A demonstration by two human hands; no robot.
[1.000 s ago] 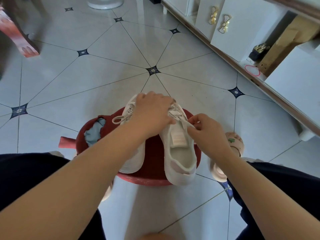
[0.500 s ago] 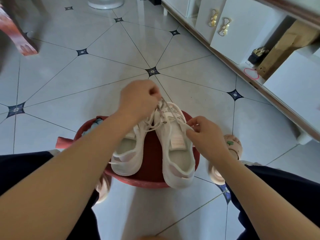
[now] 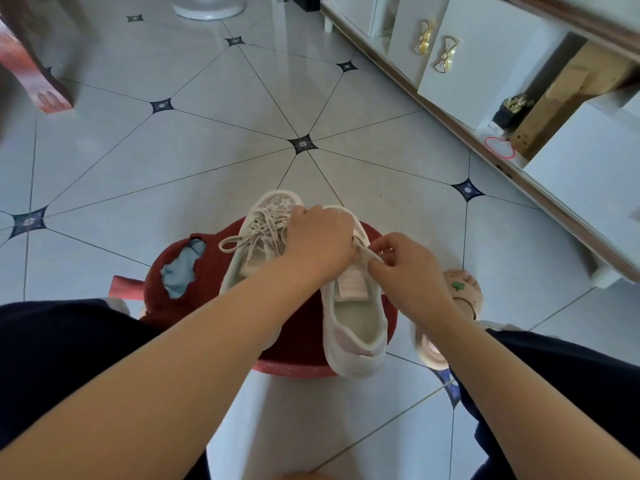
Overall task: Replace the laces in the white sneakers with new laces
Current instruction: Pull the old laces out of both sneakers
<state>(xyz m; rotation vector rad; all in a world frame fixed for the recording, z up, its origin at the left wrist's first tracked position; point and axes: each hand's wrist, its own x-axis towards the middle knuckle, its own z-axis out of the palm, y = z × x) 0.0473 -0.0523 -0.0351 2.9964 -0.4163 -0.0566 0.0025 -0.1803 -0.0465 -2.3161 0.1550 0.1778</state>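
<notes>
on the tiled floor (image 3: 207,161), a red stool (image 3: 207,271) carried both white sneakers side by side, the left-hand sneaker (image 3: 273,206) partly under the forearm, the right-hand sneaker (image 3: 356,323) with its heel over the stool's edge. they looked light and soft-sided, so likely best steadied at the laced front while the thin, limp lace (image 3: 372,254) gets drawn by its end. the left hand (image 3: 320,242) lay curled over that front; what its fingers gripped was hidden. the right hand (image 3: 405,268) pinched the lace. half a second earlier the left hand was raised, pulling lace upward; now it was down on the shoe.
</notes>
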